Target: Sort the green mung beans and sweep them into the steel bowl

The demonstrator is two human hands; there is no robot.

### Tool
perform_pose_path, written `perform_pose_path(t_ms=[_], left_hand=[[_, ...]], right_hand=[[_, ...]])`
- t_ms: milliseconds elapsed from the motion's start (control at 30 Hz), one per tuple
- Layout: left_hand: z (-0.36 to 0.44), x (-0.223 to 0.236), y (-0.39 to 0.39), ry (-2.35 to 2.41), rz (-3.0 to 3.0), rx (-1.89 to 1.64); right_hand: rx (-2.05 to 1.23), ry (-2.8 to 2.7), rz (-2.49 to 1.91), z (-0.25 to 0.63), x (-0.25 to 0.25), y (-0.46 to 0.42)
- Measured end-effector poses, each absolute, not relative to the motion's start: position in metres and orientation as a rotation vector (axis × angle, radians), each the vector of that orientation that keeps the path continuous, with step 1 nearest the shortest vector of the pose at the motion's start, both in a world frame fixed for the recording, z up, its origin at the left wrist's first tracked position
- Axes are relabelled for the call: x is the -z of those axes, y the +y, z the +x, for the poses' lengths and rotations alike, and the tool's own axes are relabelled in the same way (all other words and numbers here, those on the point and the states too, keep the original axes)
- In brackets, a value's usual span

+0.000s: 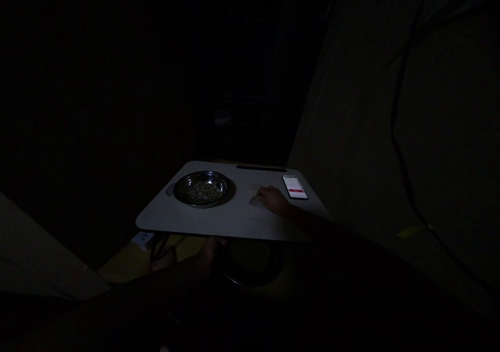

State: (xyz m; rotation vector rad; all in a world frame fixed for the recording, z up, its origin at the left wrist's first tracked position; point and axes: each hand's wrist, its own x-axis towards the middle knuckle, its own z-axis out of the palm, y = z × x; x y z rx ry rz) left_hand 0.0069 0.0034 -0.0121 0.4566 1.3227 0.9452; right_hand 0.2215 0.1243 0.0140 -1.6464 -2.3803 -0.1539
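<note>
The scene is very dark. My right hand [273,200] rests on a small light-coloured lap table [219,221], fingers curled down and gathered on a faint patch of small grains [255,193] just left of it. A steel bowl [202,188] with pale and green grains sits on the table's left half. My left hand [213,249] is below the table's front edge, at the rim of a second, dark bowl [252,262] of greenish grains. Its fingers are lost in shadow.
A phone [295,187] with a lit screen lies on the table right of my right hand. A dark slot [261,168] runs along the table's far edge. A wall with a hanging cable [398,133] stands to the right. Yellowish floor [128,261] shows under the table.
</note>
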Motion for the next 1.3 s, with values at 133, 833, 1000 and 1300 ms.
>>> perform_pose_path(t_ms=[133,833,1000,1300], left_hand=[[0.009,0.014,0.002,1.359,0.453,-0.939],[0.009,0.016,0.015,1.221,0.478,-0.787],[0.009,0.017,0.015,1.199,0.493,-0.811],[0.010,0.017,0.012,1.227,0.489,-0.733]], right_hand=[[-0.044,-2.332,-1.646,0.256,-0.027,0.126],[0.051,-2.480,-1.716,0.254,-0.047,0.138],[0.034,-2.516,-1.709,0.242,-0.047,0.150],[0.062,-2.556,-1.599,0.233,-0.047,0.161]])
